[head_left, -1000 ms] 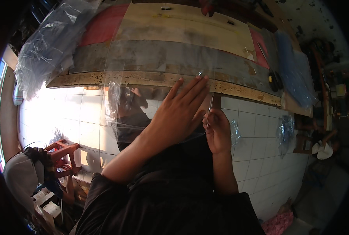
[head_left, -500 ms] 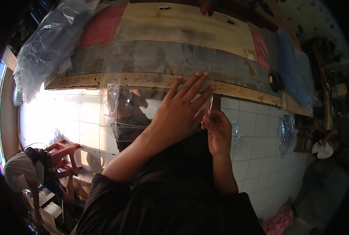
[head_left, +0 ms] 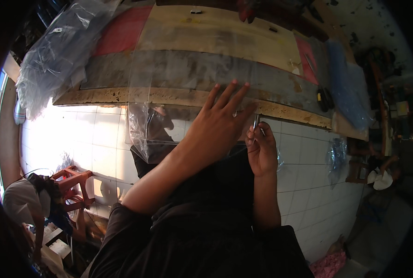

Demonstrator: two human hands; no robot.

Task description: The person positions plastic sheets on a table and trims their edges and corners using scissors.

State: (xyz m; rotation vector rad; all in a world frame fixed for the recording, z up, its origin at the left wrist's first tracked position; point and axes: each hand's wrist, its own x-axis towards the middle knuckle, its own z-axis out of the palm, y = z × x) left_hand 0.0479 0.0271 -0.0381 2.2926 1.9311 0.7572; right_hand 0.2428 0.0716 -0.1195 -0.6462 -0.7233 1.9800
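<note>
A clear plastic sheet [head_left: 141,104] lies over the near edge of the worktable [head_left: 95,96], its crinkled left part hanging down in front. My left hand [head_left: 215,120] rests on the sheet with its fingers spread, the tips reaching past the wooden edge. Just to its right, my right hand [head_left: 262,153] pinches a thin, shiny silver strip [head_left: 256,121] that points up between thumb and fingers. Whether that strip is a blade or a folded plastic edge, I cannot tell.
Clear plastic sheets [head_left: 60,55] are heaped at the table's far left. Bluish plastic [head_left: 350,88] and scissors with black and yellow handles [head_left: 326,98] lie at the right. A red stool [head_left: 74,185] and a person [head_left: 28,199] are at the lower left.
My right hand has shifted slightly right and up, and the silver strip shows more plainly. My left hand stays spread, with its fingers a little further apart. The sheet's left edge has moved right.
</note>
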